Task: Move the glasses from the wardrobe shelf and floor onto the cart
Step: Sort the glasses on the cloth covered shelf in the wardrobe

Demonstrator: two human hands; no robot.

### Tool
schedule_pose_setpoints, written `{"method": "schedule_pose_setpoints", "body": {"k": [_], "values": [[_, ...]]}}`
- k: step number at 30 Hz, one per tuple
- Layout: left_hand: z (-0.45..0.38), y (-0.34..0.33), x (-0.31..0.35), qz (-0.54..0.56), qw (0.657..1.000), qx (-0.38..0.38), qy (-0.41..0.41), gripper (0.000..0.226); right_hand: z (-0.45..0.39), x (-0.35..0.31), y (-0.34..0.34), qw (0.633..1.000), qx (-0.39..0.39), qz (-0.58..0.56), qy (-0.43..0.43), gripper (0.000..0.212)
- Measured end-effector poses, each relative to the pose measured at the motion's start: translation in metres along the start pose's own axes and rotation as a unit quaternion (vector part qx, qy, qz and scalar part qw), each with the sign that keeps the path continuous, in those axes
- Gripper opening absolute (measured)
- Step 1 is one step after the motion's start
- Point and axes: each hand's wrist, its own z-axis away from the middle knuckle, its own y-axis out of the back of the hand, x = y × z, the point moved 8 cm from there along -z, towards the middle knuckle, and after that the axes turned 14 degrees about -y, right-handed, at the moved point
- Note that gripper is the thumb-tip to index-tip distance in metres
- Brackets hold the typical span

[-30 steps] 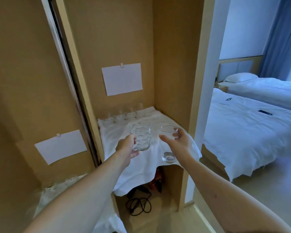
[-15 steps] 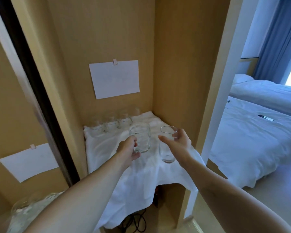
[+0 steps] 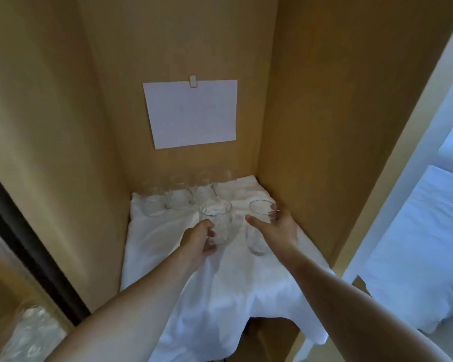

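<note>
From the head camera, I am looking down into a tan wooden wardrobe alcove (image 3: 311,113) where a white cloth-draped shelf (image 3: 220,283) is carrying the glassware. The left hand (image 3: 198,240) is reaching in, its fingers (image 3: 211,232) curling round a clear ribbed drinking glass (image 3: 216,223) and grasping it at the side; the glass is standing upright near the middle of the cloth, though I cannot tell whether its base is touching the cloth or lifted just off it. The right hand (image 3: 277,229) is gripping a clear smooth-walled tall glass (image 3: 259,231) just to the right, thumb stretching across the near side and fingertips pinching at the rim on the far side. This glass is also upright, and its base is sitting close to the cloth; contact is unclear. The two glasses are standing just beside each other, not touching.

Behind them, against the back wall, a row of clear empty glasses (image 3: 178,199) is lining the rear of the shelf, blurred and hard to count. A blank white sheet of paper (image 3: 191,113) is hanging on the back panel under a small clip. At the right edge a white-sheeted bed (image 3: 416,257) is showing through the doorway.
</note>
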Motion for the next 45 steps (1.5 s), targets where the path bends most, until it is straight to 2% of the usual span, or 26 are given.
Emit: {"method": "schedule_pose_setpoints", "body": {"k": [5, 8, 11, 13, 15, 18, 22, 26, 28, 30, 33, 37, 42, 45], "values": [[-0.027, -0.007, -0.012, 0.03, 0.999, 0.039, 0.009, 0.017, -0.044, -0.003, -0.029, 0.999, -0.03, -0.003, 0.029, 0.077], [-0.036, -0.013, -0.029, 0.058, 0.997, 0.047, 0.025, 0.012, -0.061, 0.014, -0.047, 0.997, -0.078, 0.019, 0.022, 0.083], [-0.04, -0.024, -0.037, 0.065, 0.997, 0.018, 0.027, 0.012, -0.072, 0.043, -0.06, 0.989, -0.139, 0.051, -0.004, 0.088], [-0.046, -0.028, -0.034, 0.054, 0.998, 0.02, 0.022, 0.014, -0.078, 0.064, -0.069, 0.979, -0.183, 0.075, -0.043, 0.099], [-0.052, -0.029, -0.028, 0.036, 0.999, 0.027, 0.016, 0.014, -0.081, 0.078, -0.073, 0.973, -0.202, 0.089, -0.064, 0.101], [-0.059, -0.03, -0.022, 0.009, 0.999, 0.033, 0.009, 0.015, -0.09, 0.079, -0.077, 0.974, -0.19, 0.102, -0.072, 0.095], [-0.063, -0.031, -0.016, -0.009, 0.999, 0.032, 0.014, 0.014, -0.111, 0.059, -0.07, 0.979, -0.134, 0.132, -0.084, 0.101], [-0.062, -0.035, -0.011, -0.013, 0.999, 0.02, 0.023, 0.011, -0.135, 0.022, -0.053, 0.989, -0.069, 0.127, -0.033, 0.109], [-0.062, -0.035, -0.01, -0.014, 0.999, 0.015, 0.026, 0.012, -0.145, 0.003, -0.048, 0.989, -0.059, 0.137, -0.001, 0.105], [-0.063, -0.035, -0.01, -0.019, 1.0, 0.002, 0.024, 0.012, -0.153, -0.013, -0.048, 0.973, -0.04, 0.225, 0.025, 0.101], [-0.067, -0.033, -0.009, -0.031, 0.999, -0.02, 0.03, 0.012, -0.16, -0.032, -0.047, 0.922, 0.008, 0.385, 0.038, 0.104], [-0.075, -0.036, -0.002, -0.064, 0.994, -0.077, 0.051, 0.012, -0.164, -0.046, -0.05, 0.909, 0.001, 0.413, 0.056, 0.096], [-0.083, -0.032, -0.003, -0.086, 0.985, -0.131, 0.072, 0.013, -0.163, -0.061, -0.072, 0.86, -0.009, 0.493, 0.128, 0.101], [-0.089, -0.032, -0.006, -0.082, 0.982, -0.148, 0.085, 0.014, -0.163, -0.066, -0.09, 0.846, -0.017, 0.505, 0.167, 0.104]]}}
